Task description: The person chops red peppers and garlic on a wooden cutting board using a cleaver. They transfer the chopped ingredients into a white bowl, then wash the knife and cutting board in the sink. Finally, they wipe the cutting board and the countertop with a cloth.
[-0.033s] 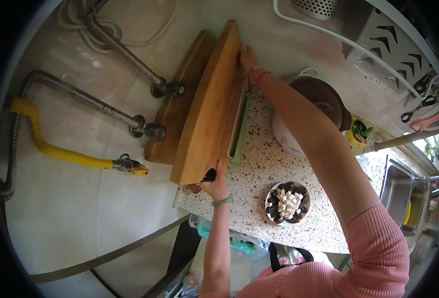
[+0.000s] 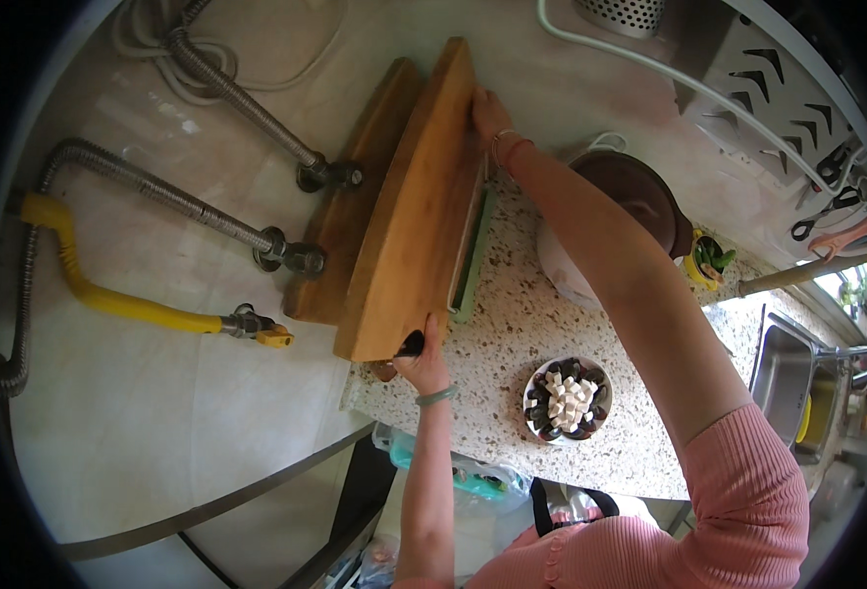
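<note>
Both hands grip the thick rectangular wooden chopping board: left hand near end, right hand far end; it stands tilted against the wall, not yet released.

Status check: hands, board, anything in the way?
Left hand grips near end of wooden cutting board; right hand on far end. Board on edge against wall. Second board behind it, green board beside.

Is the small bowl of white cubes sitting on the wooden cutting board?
No, the bowl rests on the speckled counter, apart from the cutting board that both hands grip at its ends.
</note>
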The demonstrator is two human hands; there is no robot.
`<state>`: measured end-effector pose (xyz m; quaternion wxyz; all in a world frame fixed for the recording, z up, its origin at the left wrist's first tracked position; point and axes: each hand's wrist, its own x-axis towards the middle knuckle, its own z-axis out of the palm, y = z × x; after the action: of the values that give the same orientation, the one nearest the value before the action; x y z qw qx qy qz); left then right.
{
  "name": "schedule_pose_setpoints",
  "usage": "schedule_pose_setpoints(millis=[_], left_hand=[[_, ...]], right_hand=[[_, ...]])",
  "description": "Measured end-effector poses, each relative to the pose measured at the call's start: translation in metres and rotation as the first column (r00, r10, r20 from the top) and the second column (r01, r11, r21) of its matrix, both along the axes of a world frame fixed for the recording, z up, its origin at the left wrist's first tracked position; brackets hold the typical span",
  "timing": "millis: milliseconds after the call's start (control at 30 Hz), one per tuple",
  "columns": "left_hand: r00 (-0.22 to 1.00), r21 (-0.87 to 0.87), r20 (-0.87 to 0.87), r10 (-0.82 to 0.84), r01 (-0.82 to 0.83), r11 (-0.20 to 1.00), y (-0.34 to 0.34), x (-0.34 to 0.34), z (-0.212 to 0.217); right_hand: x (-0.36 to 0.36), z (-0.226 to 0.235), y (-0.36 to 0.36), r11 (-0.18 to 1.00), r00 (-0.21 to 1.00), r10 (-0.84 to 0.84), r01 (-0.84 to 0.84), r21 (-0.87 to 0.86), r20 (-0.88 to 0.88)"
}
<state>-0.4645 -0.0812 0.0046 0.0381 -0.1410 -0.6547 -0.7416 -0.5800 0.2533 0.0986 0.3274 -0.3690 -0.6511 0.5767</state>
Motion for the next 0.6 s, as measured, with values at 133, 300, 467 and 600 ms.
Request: schedule_pose_setpoints(millis=[133, 300, 467, 600], left_hand=[[0.999, 0.024, 0.041, -0.028, 0.027, 0.999, 0.0, -0.015, 0.003], [0.999, -0.085, 0.0, -0.037, 0.037, 0.996, 0.003, -0.016, 0.006], [0.995, -0.077, 0.012, 0.099, -0.098, 0.992, -0.004, 0.0, 0.01], [0.997, -0.148, -0.007, 0.072, -0.073, 0.986, -0.008, 0.0, 0.02]], right_hand=[[0.015, 0.019, -0.021, 0.999, 1.0, -0.015, 0.015, 0.039, -0.001], [0.042, 0.029, -0.051, 0.99, 0.996, -0.048, 0.058, 0.128, -0.075], [0.12, 0.043, -0.119, 0.986, 0.978, 0.098, -0.07, 0.155, -0.182], [0.226, 0.073, -0.133, 0.946, 0.922, 0.316, -0.288, 0.15, -0.224]])
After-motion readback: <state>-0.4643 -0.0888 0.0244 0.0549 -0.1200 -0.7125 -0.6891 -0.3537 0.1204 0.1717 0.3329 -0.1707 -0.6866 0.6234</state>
